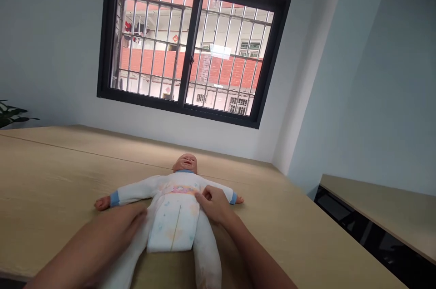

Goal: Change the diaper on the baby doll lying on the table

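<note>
A baby doll [132,191] in a white suit with blue cuffs and collar lies on its back on the wooden table, arms spread, head toward the window. Over its suit, a white diaper [173,225] with a coloured waistband and a yellow centre line covers the belly and hangs between the legs. My right hand [215,205] is closed at the diaper's right side, thumb and forefinger pinched on its edge near the waist. My left hand [133,222] is beside the doll's hip at the diaper's left side; its fingers are blurred and partly hidden.
The light wooden table [272,216] reaches back to the wall below a barred window [190,48]. At the right stands another wooden surface [384,198] with a dark glossy front. Leaves of a plant [13,114] show at the left edge.
</note>
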Demonstrator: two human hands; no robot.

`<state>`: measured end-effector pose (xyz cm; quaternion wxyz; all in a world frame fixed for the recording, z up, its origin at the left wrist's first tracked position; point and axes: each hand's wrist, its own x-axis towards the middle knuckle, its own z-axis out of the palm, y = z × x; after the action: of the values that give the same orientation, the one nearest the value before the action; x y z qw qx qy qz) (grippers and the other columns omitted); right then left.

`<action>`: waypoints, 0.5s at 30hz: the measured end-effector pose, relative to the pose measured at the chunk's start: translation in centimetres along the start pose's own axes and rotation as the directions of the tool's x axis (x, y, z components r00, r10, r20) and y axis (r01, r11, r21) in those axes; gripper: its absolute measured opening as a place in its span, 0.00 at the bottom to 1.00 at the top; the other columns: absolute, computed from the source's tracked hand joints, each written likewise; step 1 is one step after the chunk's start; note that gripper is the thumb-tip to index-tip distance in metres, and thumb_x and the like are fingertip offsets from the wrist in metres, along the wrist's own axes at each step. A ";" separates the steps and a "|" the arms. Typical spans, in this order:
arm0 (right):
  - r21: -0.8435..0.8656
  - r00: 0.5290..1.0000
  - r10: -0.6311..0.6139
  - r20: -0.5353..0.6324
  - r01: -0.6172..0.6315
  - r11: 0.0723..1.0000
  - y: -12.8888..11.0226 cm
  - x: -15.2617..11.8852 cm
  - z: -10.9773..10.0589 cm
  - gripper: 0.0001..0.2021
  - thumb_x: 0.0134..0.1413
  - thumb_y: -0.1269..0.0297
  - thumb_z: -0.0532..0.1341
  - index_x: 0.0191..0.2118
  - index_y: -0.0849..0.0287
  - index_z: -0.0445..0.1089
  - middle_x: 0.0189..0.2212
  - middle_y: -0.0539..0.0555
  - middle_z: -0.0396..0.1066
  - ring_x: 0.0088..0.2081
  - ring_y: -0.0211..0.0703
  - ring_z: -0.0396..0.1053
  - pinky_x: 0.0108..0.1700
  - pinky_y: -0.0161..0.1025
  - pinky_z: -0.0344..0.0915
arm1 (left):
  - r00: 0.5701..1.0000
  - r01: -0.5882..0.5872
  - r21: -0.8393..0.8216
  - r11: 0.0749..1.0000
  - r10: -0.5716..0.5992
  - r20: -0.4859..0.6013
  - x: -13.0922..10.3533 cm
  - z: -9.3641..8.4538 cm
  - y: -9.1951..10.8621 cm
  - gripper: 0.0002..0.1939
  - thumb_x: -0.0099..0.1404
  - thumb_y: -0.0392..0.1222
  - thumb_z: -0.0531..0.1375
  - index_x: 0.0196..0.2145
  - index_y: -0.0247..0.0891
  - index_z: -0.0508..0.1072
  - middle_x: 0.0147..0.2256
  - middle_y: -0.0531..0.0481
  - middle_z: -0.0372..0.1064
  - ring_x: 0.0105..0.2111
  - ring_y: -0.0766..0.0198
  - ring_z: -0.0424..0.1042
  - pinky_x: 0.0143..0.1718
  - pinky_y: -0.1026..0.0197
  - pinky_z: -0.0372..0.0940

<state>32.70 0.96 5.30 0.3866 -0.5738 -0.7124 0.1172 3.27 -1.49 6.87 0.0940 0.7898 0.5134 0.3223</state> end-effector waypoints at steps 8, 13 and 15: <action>-0.010 0.998 0.013 0.056 -0.013 1.000 0.0 0.2 1.2 0.18 0.64 0.52 0.53 0.26 0.58 0.58 0.23 0.47 0.62 0.28 0.37 0.58 0.32 0.36 0.51 | 0.982 0.116 0.222 0.968 -0.146 0.122 7.6 4.3 3.9 0.36 0.68 0.63 0.40 0.31 0.33 0.78 0.36 0.30 0.78 0.39 0.41 0.76 0.36 0.50 0.62; -0.050 0.998 -0.013 0.053 0.016 0.999 0.2 0.3 1.2 0.14 0.64 0.59 0.52 0.27 0.58 0.59 0.25 0.48 0.64 0.29 0.38 0.58 0.32 0.36 0.50 | 0.987 0.120 0.166 0.979 -0.136 0.086 7.6 6.3 1.9 0.28 0.68 0.52 0.43 0.33 0.35 0.78 0.37 0.32 0.78 0.40 0.43 0.75 0.37 0.51 0.60; -0.068 0.999 -0.024 0.038 0.026 0.997 0.2 0.3 1.2 0.13 0.63 0.61 0.52 0.26 0.58 0.58 0.24 0.48 0.63 0.29 0.38 0.58 0.32 0.36 0.49 | 0.989 0.116 0.142 0.983 -0.127 0.077 7.6 6.4 1.3 0.25 0.68 0.49 0.44 0.31 0.36 0.77 0.37 0.33 0.78 0.40 0.45 0.75 0.37 0.53 0.60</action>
<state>31.97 1.65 4.49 0.3547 -0.5754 -0.7303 0.0985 10.10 5.75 5.69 0.0811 0.7747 0.5770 0.2456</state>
